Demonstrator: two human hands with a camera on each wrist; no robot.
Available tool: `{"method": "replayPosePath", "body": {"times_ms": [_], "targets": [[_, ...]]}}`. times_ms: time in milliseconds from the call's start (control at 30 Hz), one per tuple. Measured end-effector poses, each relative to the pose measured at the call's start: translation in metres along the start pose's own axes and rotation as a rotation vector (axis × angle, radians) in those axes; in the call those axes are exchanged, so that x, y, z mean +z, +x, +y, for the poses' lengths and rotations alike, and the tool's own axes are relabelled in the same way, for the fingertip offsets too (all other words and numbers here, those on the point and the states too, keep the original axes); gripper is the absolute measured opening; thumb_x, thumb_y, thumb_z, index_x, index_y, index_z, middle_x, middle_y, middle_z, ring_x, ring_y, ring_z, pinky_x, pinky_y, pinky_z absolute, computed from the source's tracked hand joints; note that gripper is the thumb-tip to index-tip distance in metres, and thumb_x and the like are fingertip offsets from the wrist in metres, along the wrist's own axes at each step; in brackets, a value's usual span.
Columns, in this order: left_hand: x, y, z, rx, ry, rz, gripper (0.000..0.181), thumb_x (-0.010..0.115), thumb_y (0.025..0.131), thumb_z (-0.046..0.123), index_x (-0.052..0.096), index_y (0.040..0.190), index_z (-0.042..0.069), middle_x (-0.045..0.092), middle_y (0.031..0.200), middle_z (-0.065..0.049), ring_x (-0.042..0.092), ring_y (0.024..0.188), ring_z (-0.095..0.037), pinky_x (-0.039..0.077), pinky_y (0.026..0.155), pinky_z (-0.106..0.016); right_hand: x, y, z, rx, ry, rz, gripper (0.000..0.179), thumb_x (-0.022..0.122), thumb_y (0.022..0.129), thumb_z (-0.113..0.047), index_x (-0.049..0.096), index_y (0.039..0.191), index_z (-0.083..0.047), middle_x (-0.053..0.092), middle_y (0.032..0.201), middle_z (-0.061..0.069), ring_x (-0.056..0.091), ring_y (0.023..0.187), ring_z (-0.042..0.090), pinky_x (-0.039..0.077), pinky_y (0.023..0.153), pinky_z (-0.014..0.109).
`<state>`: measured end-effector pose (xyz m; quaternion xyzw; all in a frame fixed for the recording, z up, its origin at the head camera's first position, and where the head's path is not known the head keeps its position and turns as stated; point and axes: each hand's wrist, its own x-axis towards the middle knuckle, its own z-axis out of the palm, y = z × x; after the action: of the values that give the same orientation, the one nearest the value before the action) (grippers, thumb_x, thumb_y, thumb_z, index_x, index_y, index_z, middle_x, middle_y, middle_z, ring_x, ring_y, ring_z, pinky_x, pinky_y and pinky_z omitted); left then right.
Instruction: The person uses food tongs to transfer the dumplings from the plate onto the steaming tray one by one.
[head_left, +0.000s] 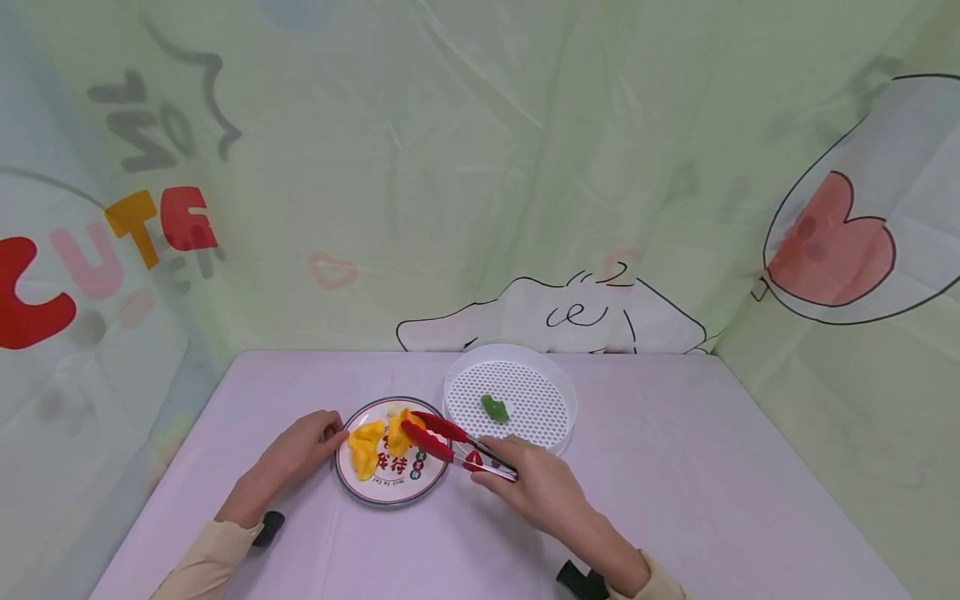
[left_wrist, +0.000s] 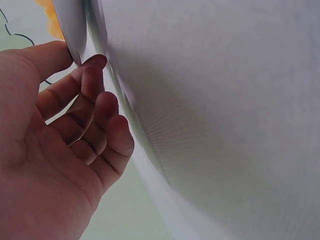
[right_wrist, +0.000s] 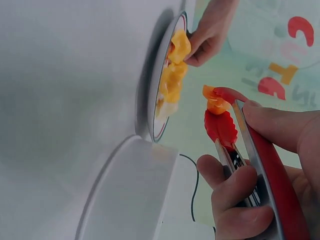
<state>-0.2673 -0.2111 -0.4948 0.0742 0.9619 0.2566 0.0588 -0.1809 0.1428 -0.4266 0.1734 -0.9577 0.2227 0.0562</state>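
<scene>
My left hand (head_left: pixel 306 446) pinches the left rim of a round plate (head_left: pixel 390 498) between thumb and fingers; the left wrist view shows this close up. On the plate lie yellow, crumpled, dumpling-like pieces (head_left: pixel 365 450). With my right hand (head_left: pixel 542 483) I grip red-tipped metal tongs (head_left: pixel 459 457), their tips reaching over the plate from the right. In the right wrist view, the tongs' red tips pinch an orange-yellow piece (right_wrist: pixel 215 101), raised above the plate. A whitish piece (right_wrist: pixel 167 109) sits beside the yellow ones.
Behind and right of the plate stands a round white perforated basket (head_left: pixel 564 392) with a green piece (head_left: pixel 495 408) in it. Both stand on a pale lilac table (head_left: pixel 675 467). Printed curtains (head_left: pixel 450 183) enclose the table's back and sides.
</scene>
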Motion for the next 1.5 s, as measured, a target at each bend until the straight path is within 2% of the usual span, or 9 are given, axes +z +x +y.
{"method": "replayPosePath", "body": {"times_ms": [167, 300, 600, 867, 967, 1033, 1267, 1500], "targets": [[0.001, 0.001, -0.001, -0.004, 0.003, 0.001, 0.02, 0.066, 0.097, 0.03, 0.063, 0.102, 0.01, 0.054, 0.082, -0.001, 0.05, 0.077, -0.016, 0.044, 0.07, -0.03, -0.006, 0.0, 0.006, 0.04, 0.0, 0.043, 0.053, 0.077, 0.084, -0.048, 0.069, 0.129, -0.02, 0.072, 0.121, -0.001, 0.068, 0.105, 0.018, 0.059, 0.081, 0.033], [0.001, 0.001, -0.001, -0.004, 0.006, 0.004, 0.019, 0.066, 0.098, 0.029, 0.063, 0.102, 0.01, 0.054, 0.082, -0.001, 0.05, 0.077, -0.016, 0.044, 0.07, -0.03, -0.009, 0.0, 0.011, 0.052, -0.009, 0.067, 0.053, 0.077, 0.085, -0.048, 0.069, 0.129, -0.019, 0.071, 0.125, -0.001, 0.066, 0.118, 0.023, 0.057, 0.091, 0.042], [0.001, -0.001, 0.001, -0.015, 0.0, 0.004, 0.018, 0.066, 0.097, 0.027, 0.063, 0.101, 0.01, 0.054, 0.082, -0.002, 0.05, 0.077, -0.016, 0.043, 0.07, -0.03, -0.015, -0.004, 0.02, 0.087, 0.015, 0.078, 0.052, 0.078, 0.086, -0.041, 0.067, 0.131, -0.02, 0.07, 0.127, 0.002, 0.065, 0.118, 0.026, 0.056, 0.092, 0.047], [0.001, -0.001, 0.002, -0.021, 0.0, -0.002, 0.019, 0.067, 0.097, 0.027, 0.063, 0.102, 0.009, 0.054, 0.082, -0.002, 0.05, 0.077, -0.017, 0.044, 0.07, -0.03, -0.029, -0.005, 0.036, 0.11, 0.009, 0.088, 0.053, 0.076, 0.088, -0.04, 0.065, 0.134, -0.016, 0.068, 0.13, 0.009, 0.065, 0.118, 0.031, 0.055, 0.092, 0.051], [0.001, -0.001, 0.002, -0.019, 0.002, -0.001, 0.019, 0.067, 0.097, 0.027, 0.063, 0.102, 0.01, 0.054, 0.082, -0.002, 0.05, 0.077, -0.016, 0.044, 0.07, -0.03, -0.035, -0.004, 0.042, 0.123, -0.007, 0.097, 0.054, 0.076, 0.088, -0.04, 0.065, 0.134, -0.014, 0.07, 0.126, 0.01, 0.067, 0.111, 0.029, 0.058, 0.086, 0.047], [0.001, -0.001, 0.002, -0.017, 0.004, 0.0, 0.018, 0.067, 0.097, 0.027, 0.063, 0.101, 0.01, 0.054, 0.082, -0.002, 0.05, 0.077, -0.016, 0.044, 0.07, -0.03, -0.039, -0.003, 0.046, 0.14, -0.019, 0.095, 0.055, 0.076, 0.088, -0.04, 0.065, 0.133, -0.013, 0.071, 0.121, 0.01, 0.067, 0.101, 0.026, 0.059, 0.078, 0.041], [0.001, -0.001, 0.002, -0.019, 0.002, -0.005, 0.019, 0.066, 0.097, 0.027, 0.062, 0.102, 0.009, 0.054, 0.082, -0.002, 0.05, 0.076, -0.017, 0.044, 0.07, -0.03, -0.048, -0.002, 0.059, 0.201, -0.057, 0.08, 0.056, 0.077, 0.088, -0.039, 0.065, 0.132, -0.007, 0.071, 0.12, 0.016, 0.068, 0.099, 0.029, 0.059, 0.071, 0.039], [0.001, -0.002, 0.003, -0.013, 0.001, 0.0, 0.019, 0.066, 0.097, 0.027, 0.063, 0.101, 0.009, 0.054, 0.082, -0.002, 0.05, 0.076, -0.017, 0.044, 0.07, -0.03, -0.052, 0.001, 0.072, 0.24, -0.088, 0.042, 0.055, 0.077, 0.087, -0.035, 0.065, 0.129, -0.002, 0.072, 0.113, 0.017, 0.062, 0.082, 0.022, 0.049, 0.056, 0.03]]}}
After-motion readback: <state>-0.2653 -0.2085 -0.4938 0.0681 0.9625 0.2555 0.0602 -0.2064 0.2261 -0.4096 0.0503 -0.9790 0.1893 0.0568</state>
